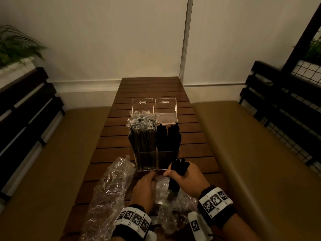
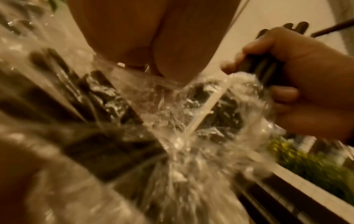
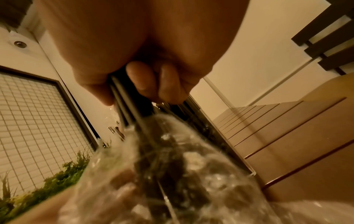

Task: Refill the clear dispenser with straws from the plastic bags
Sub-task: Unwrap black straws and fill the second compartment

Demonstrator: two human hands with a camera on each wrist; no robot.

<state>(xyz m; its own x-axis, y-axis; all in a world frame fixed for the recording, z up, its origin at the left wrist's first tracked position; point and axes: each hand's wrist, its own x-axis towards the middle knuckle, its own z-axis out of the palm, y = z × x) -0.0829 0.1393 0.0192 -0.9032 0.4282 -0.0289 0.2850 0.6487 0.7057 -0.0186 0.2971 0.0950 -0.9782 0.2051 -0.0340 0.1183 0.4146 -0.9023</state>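
The clear two-compartment dispenser (image 1: 157, 159) stands mid-table with both lids up. Its left half holds wrapped straws (image 1: 141, 133), its right half bare black straws (image 1: 167, 138). My right hand (image 1: 182, 178) grips a bundle of black straws (image 1: 178, 173) just in front of the dispenser, their lower ends still inside a clear plastic bag (image 1: 172, 206). My left hand (image 1: 147, 186) holds that bag's mouth beside them. In the left wrist view the bag (image 2: 172, 113) stretches from my fingers towards the right hand (image 2: 306, 78). In the right wrist view my fingers (image 3: 141, 78) curl round the straws (image 3: 126, 97).
A second, crumpled clear bag (image 1: 111, 190) lies on the slatted wooden table (image 1: 151, 87) at the left. Tan bench seats (image 1: 251, 136) flank the table, with dark slatted backs. A plant (image 1: 15, 46) stands at the far left.
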